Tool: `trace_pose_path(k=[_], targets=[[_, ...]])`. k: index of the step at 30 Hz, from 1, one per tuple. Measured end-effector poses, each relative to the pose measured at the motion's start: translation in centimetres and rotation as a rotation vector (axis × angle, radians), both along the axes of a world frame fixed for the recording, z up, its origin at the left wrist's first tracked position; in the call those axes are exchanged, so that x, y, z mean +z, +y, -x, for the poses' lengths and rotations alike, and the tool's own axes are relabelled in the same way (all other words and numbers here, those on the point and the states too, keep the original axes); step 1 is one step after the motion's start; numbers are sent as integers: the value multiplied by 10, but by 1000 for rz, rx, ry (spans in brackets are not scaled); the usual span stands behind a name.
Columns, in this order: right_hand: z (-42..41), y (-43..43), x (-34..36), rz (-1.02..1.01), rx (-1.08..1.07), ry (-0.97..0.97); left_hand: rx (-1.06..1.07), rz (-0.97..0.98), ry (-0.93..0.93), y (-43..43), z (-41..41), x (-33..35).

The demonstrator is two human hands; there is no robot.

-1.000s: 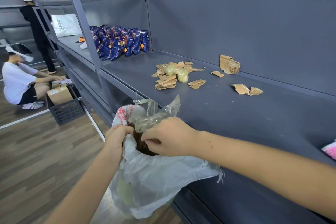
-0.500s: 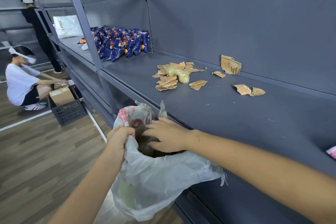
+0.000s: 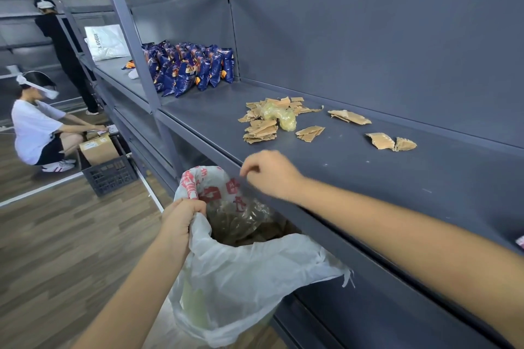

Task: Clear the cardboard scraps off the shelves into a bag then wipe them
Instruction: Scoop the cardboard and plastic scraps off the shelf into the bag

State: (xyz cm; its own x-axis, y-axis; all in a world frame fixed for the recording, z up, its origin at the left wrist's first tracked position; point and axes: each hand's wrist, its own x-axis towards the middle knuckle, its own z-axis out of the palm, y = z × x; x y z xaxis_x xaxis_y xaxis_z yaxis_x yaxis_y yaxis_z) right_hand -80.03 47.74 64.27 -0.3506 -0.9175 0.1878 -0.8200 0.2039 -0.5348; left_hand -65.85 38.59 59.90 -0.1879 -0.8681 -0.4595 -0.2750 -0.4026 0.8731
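Now: right hand [image 3: 272, 176] withdrawn from bag [image 3: 249, 278], empty.
Its fingers [image 3: 249, 170] loosely curled, holding nothing; left hand [image 3: 181, 221] grips bag rim, 7 o'clock. On shelf [image 3: 368, 178], 12 o'clock: cardboard scraps [image 3: 262, 127], uncollected; next load due.

I'm seeing a matt grey metal shelf [image 3: 354, 178], smooth and faintly specked. Now the bag [image 3: 249, 278]: thin, translucent white plastic, crinkled. Those cardboard scraps [image 3: 261, 130] look rough, brown, torn-edged. Behind them, snack packets [image 3: 192, 68] in glossy blue foil. The floor [image 3: 71, 235] is wood-grain plank.
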Motion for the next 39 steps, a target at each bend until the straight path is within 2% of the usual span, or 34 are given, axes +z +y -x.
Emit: trace_pose_path(k=[4,6,10,14,21,26,30,36,39], targets=[[61,6,7,-129,-276,306,6,14,-8,3,1,-2],[92,15,2,-234,-459,359,14,3,11,5,1,-1],[142,38,-9,-402,-705,236,8,-2,18,7,1,0],[168,54,-14,-422,-814,52,15,1,48,7,3,0],[177,39,-15,-420,-757,33,7,-22,68,18,6,5],[192,23,-13,-391,-694,32,12,-27,11,20,7,10],[205,13,-10,-388,-634,-7,37,-39,56,24,7,10],[198,-4,-18,-463,-548,24,35,8,-99,20,15,14],[191,-8,-17,-458,-521,20,32,1,-110,18,16,13]])
